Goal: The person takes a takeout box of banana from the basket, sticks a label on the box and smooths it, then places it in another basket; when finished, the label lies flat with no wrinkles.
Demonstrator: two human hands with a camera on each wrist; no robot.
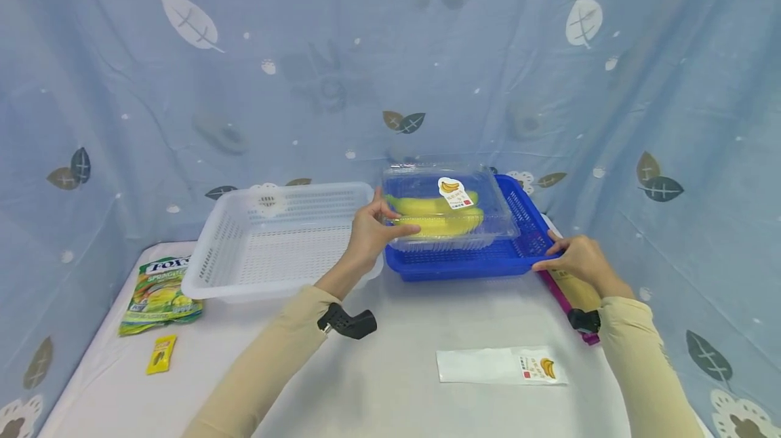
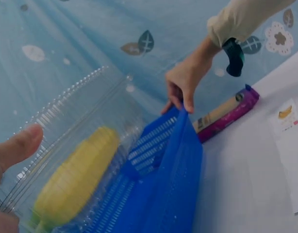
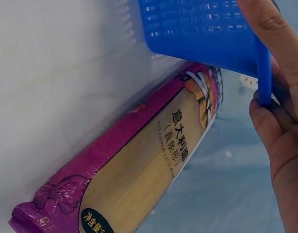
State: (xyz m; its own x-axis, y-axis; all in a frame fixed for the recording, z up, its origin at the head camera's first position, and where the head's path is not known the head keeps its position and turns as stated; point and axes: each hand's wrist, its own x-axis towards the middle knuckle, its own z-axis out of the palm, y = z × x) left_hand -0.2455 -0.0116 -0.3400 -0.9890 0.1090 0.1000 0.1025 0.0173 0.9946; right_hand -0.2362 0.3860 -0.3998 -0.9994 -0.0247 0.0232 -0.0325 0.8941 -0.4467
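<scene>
A clear plastic clamshell box [image 1: 495, 217] with yellow bananas [image 1: 436, 224] inside and a banana sticker [image 1: 457, 192] on its lid sits in the blue basket [image 1: 464, 268], tilted in the left wrist view. My left hand [image 1: 369, 228] grips the box at its left end, with the thumb [image 2: 23, 143] over the lid. At the basket's front right corner, my right hand [image 1: 579, 262] pinches the rim [image 3: 264, 73] between thumb and fingers. Beneath that hand lies a purple pack of spaghetti [image 3: 139, 160], partly hidden by the hand and basket in the head view.
Left of the blue basket stands a white basket [image 1: 210, 248]. Beside it lie a green snack bag [image 1: 161, 295] and a small yellow packet [image 1: 161, 354]. A white paper strip with a banana sticker [image 1: 478, 365] lies near the front. Patterned blue curtains [image 1: 342, 85] enclose the table.
</scene>
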